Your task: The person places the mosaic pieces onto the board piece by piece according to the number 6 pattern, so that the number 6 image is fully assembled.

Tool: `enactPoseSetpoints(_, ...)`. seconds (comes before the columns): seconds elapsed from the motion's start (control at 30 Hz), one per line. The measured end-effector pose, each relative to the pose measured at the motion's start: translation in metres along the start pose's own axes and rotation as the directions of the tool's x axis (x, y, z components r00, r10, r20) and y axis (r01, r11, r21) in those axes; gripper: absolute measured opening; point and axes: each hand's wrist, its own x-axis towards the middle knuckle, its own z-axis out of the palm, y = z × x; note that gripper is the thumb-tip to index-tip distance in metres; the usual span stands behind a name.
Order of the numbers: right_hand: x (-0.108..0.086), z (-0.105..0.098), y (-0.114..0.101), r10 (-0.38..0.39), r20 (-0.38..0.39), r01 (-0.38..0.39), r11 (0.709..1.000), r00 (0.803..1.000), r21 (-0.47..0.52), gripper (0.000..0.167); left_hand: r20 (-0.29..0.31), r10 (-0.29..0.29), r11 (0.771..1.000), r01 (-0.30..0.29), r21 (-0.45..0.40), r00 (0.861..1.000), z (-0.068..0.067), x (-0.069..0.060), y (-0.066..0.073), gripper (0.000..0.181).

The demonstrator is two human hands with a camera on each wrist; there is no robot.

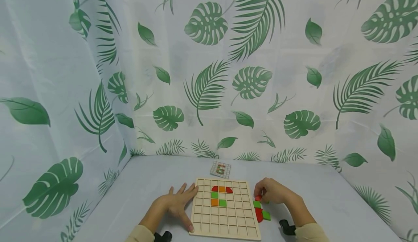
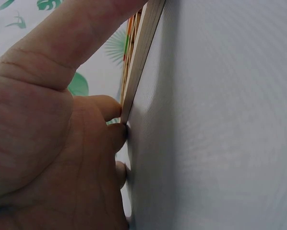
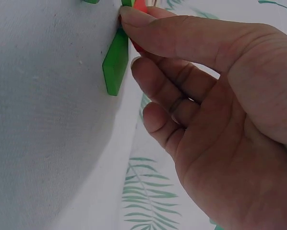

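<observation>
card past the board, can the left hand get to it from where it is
Probably yes: the left hand is spread at the left edge of the board, and nothing seems to block its way to the card.

One wooden grid board [image 1: 225, 220] is lying on one table [image 1: 130, 198], and it is bearing two red pieces [image 1: 215, 189], two orange pieces [image 1: 222, 189] and two green pieces [image 1: 214, 195] — six in all. One small patterned card [image 1: 220, 169] is lying beyond it. Beside the board, at least two loose red pieces [image 1: 259, 215] and at least three loose green pieces [image 1: 266, 216] are showing (one right hand [image 1: 272, 190] is partly hiding them). One left hand [image 1: 177, 200] is showing too — plus two sleeves [image 1: 311, 232] and two black wrist devices [image 1: 287, 227].
</observation>
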Motion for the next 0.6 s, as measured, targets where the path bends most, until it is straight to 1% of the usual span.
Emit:
enactPoseSetpoints(0.17, 0.0003, -0.0023, 0.0012, -0.024, -0.005, 0.024, 1.000, 1.000, 0.018, 0.022, 0.001, 0.001, 1.000, -0.001, 0.000, 1.000, 0.0002, 0.0006, -0.0003, 0.136)
enactPoseSetpoints(0.3, 0.0014, -0.0052, 0.0012, -0.057, -0.040, 0.058, 0.998, 0.998, 0.033, 0.016, 0.006, -0.003, 1.000, 0.003, 0.005, 1.000, 0.0003, 0.0002, -0.0004, 0.136)
enactPoseSetpoints(0.4, 0.0023, -0.0060, 0.0005, -0.082, -0.068, 0.084, 0.996, 0.994, 0.028, 0.019, 0.009, -0.006, 1.000, 0.006, 0.005, 1.000, 0.0001, -0.0003, -0.0001, 0.136)
enactPoseSetpoints(0.5, 0.0031, -0.0062, -0.0009, -0.103, -0.081, 0.106, 0.994, 0.991, 0.021, 0.023, 0.011, -0.004, 1.000, 0.004, 0.000, 1.000, -0.0003, -0.0009, 0.0004, 0.136)
enactPoseSetpoints(0.6, 0.0044, -0.0065, -0.0029, -0.128, -0.087, 0.131, 0.991, 0.988, 0.030, 0.022, 0.011, -0.001, 1.000, 0.001, -0.002, 1.000, -0.0009, -0.0012, 0.0009, 0.135)
